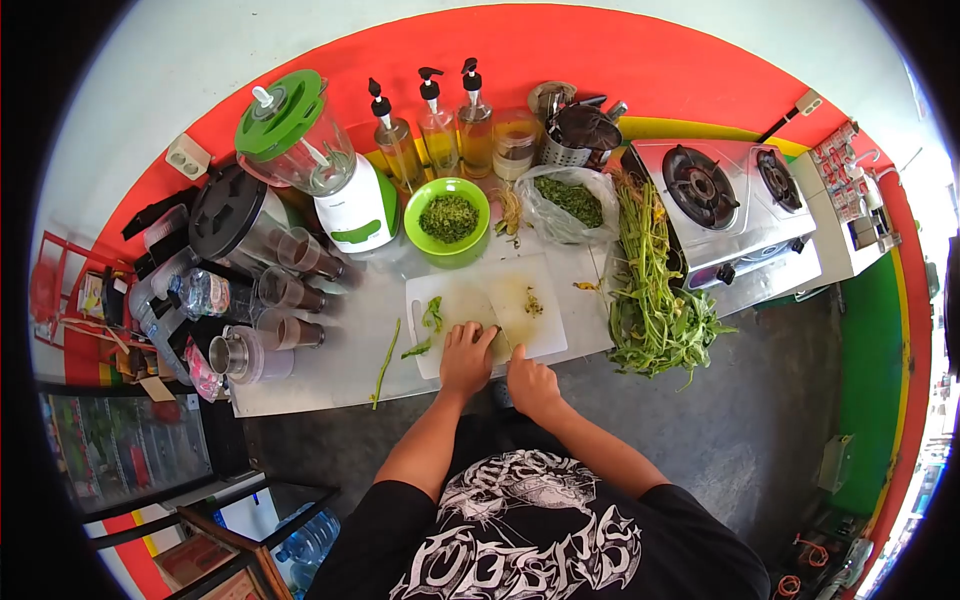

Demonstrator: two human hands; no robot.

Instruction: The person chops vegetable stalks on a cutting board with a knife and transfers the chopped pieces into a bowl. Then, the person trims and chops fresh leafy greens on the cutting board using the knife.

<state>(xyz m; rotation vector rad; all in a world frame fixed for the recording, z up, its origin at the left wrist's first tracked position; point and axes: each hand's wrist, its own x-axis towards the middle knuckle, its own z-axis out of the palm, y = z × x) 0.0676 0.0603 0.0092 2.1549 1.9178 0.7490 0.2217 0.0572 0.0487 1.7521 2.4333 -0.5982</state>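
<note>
My right hand (533, 382) grips a knife (502, 327), whose thin blade points away from me over the white cutting board (555, 312). Just left of the blade, my left hand (468, 358) has its fingers bent and pressed down on the board; what lies under them is mostly hidden. Green leaves (432, 314) rest on the board's left part. A small heap of chopped bits (533, 302) sits to the right of the blade. Beyond the board stands a green bowl (447, 247) holding chopped greens (447, 218). One green stem (386, 362) lies on the table left of the board.
Leafy stalks (655, 300) hang over the table's front edge beside a two-burner gas stove (720, 205). A plastic bag of greens (570, 200), pump bottles (438, 135) and a blender (345, 205) line the back. Several cups (290, 290) crowd the left.
</note>
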